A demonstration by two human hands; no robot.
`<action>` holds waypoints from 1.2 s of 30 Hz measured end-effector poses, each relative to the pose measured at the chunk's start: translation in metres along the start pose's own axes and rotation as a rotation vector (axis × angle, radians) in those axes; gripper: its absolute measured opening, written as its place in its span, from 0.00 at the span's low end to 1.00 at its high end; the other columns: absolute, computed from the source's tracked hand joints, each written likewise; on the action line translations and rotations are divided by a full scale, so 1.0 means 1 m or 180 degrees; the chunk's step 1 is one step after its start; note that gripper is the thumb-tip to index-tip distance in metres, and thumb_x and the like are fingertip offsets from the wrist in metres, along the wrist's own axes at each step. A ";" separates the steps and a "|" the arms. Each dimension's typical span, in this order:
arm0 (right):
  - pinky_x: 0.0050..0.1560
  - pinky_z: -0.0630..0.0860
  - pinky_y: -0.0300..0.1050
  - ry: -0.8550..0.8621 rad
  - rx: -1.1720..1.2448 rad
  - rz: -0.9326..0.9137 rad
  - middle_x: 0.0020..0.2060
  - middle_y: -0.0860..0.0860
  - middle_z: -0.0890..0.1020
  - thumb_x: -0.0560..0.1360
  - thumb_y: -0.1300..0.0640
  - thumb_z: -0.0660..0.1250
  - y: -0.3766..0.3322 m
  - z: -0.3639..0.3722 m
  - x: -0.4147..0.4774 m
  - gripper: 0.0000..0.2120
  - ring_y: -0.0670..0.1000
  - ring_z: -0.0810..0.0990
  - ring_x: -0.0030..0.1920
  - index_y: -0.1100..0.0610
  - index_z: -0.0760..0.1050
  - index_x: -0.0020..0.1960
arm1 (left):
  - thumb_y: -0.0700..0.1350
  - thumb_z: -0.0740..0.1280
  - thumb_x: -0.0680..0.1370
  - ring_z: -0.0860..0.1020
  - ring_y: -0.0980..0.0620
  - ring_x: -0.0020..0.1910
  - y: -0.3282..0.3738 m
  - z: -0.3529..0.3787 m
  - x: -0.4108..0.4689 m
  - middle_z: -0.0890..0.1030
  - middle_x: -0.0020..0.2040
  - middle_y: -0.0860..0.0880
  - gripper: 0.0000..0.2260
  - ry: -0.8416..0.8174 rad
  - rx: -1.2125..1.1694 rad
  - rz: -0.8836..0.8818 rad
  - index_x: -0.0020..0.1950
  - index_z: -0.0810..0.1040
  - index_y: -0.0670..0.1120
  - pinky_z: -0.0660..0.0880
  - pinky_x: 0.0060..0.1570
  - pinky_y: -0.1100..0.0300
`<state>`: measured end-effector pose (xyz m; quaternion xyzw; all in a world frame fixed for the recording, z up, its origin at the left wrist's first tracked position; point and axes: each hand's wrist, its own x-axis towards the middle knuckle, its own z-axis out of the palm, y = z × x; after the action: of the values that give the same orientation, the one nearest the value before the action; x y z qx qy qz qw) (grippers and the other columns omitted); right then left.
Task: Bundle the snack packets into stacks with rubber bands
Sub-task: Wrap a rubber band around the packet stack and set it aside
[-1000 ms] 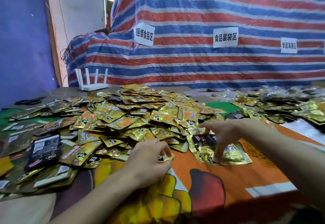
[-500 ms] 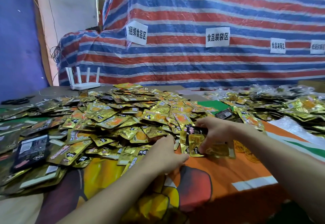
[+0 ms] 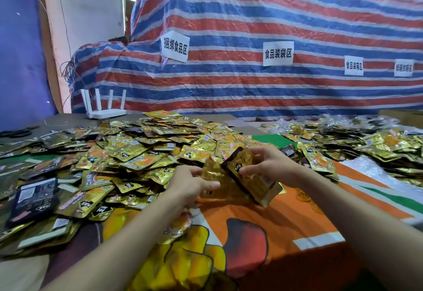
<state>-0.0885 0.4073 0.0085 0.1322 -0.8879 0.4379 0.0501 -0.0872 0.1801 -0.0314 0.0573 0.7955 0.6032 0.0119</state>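
Note:
A big heap of gold snack packets (image 3: 142,153) covers the left and middle of the table. My right hand (image 3: 267,165) grips a small stack of gold packets (image 3: 251,176), lifted off the table and tilted. My left hand (image 3: 192,184) holds another gold packet (image 3: 214,174) just left of that stack, touching it. Yellow rubber bands (image 3: 306,195) lie on the orange cloth to the right of my hands.
A second pile of packets (image 3: 366,144) lies at the right, with clear plastic bags (image 3: 375,171) beside it. Dark packets (image 3: 34,199) sit at the near left. A white router (image 3: 103,107) stands at the back, in front of a striped tarp (image 3: 251,80).
Both hands have lifted off the table. The right hand raised its stack of packets and tilted it; the left hand picked up a packet and brought it to the stack.

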 end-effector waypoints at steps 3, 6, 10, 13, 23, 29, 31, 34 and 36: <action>0.57 0.80 0.65 0.0234 0.0299 -0.0104 0.51 0.60 0.85 0.74 0.63 0.75 -0.007 0.008 0.002 0.14 0.63 0.84 0.53 0.61 0.79 0.59 | 0.43 0.78 0.70 0.83 0.50 0.47 0.007 -0.029 -0.001 0.86 0.50 0.45 0.12 0.0182 -0.0312 0.0193 0.52 0.84 0.45 0.75 0.42 0.61; 0.55 0.80 0.65 0.0527 0.0540 -0.0234 0.48 0.62 0.85 0.74 0.64 0.75 -0.020 0.022 0.008 0.11 0.62 0.85 0.50 0.62 0.78 0.55 | 0.40 0.73 0.74 0.83 0.45 0.49 0.016 -0.062 -0.004 0.86 0.43 0.47 0.04 0.0269 -0.0930 0.0366 0.49 0.83 0.44 0.79 0.46 0.52; 0.53 0.82 0.60 0.0726 0.0804 -0.0357 0.45 0.54 0.86 0.75 0.59 0.75 -0.039 0.049 0.018 0.08 0.56 0.86 0.48 0.54 0.79 0.51 | 0.38 0.67 0.79 0.82 0.46 0.51 0.017 -0.113 -0.007 0.86 0.44 0.45 0.05 0.0260 -0.1873 0.0474 0.54 0.78 0.44 0.80 0.47 0.50; 0.49 0.83 0.55 0.0858 0.1307 -0.0337 0.45 0.53 0.86 0.76 0.59 0.73 -0.053 0.078 0.028 0.07 0.53 0.86 0.47 0.54 0.78 0.52 | 0.38 0.65 0.79 0.82 0.46 0.50 0.012 -0.142 -0.012 0.86 0.45 0.45 0.07 0.0236 -0.2013 0.0523 0.56 0.77 0.42 0.78 0.48 0.51; 0.31 0.77 0.41 0.0831 0.2681 0.0141 0.46 0.53 0.84 0.77 0.64 0.65 -0.106 0.193 0.046 0.07 0.52 0.83 0.43 0.54 0.78 0.50 | 0.40 0.70 0.68 0.86 0.51 0.41 -0.030 -0.136 -0.026 0.87 0.45 0.46 0.15 0.0338 -0.2137 0.0843 0.54 0.78 0.50 0.81 0.33 0.56; 0.63 0.76 0.59 0.1059 0.2662 0.0023 0.58 0.54 0.82 0.81 0.48 0.57 -0.107 0.237 0.041 0.15 0.59 0.79 0.61 0.52 0.79 0.58 | 0.37 0.72 0.71 0.84 0.46 0.51 -0.051 -0.128 -0.027 0.85 0.53 0.44 0.22 0.0536 -0.1875 0.1118 0.63 0.73 0.49 0.81 0.42 0.59; 0.65 0.74 0.62 0.0932 0.2729 -0.0146 0.58 0.58 0.82 0.77 0.39 0.53 -0.109 0.241 0.039 0.26 0.60 0.79 0.61 0.56 0.79 0.58 | 0.31 0.72 0.72 0.84 0.47 0.51 -0.055 -0.125 -0.028 0.85 0.52 0.44 0.25 0.0558 -0.1465 0.1153 0.66 0.70 0.47 0.80 0.43 0.60; 0.63 0.76 0.62 0.0723 0.2661 -0.0342 0.56 0.59 0.83 0.77 0.36 0.53 -0.112 0.241 0.033 0.29 0.59 0.81 0.59 0.56 0.80 0.60 | 0.37 0.69 0.68 0.84 0.49 0.47 -0.056 -0.123 -0.031 0.84 0.47 0.44 0.24 0.0556 -0.1282 0.1284 0.64 0.70 0.43 0.80 0.42 0.60; 0.61 0.78 0.62 0.0649 0.2583 -0.0405 0.57 0.59 0.82 0.77 0.36 0.53 -0.112 0.240 0.030 0.28 0.58 0.82 0.58 0.55 0.80 0.59 | 0.40 0.67 0.68 0.84 0.53 0.44 -0.054 -0.123 -0.035 0.85 0.44 0.49 0.22 0.0633 -0.1207 0.1385 0.62 0.72 0.43 0.79 0.40 0.64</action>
<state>-0.0797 0.1473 -0.0465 0.1518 -0.6240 0.7588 0.1085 -0.0669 0.0446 -0.0515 0.1637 0.6350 0.7319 -0.1851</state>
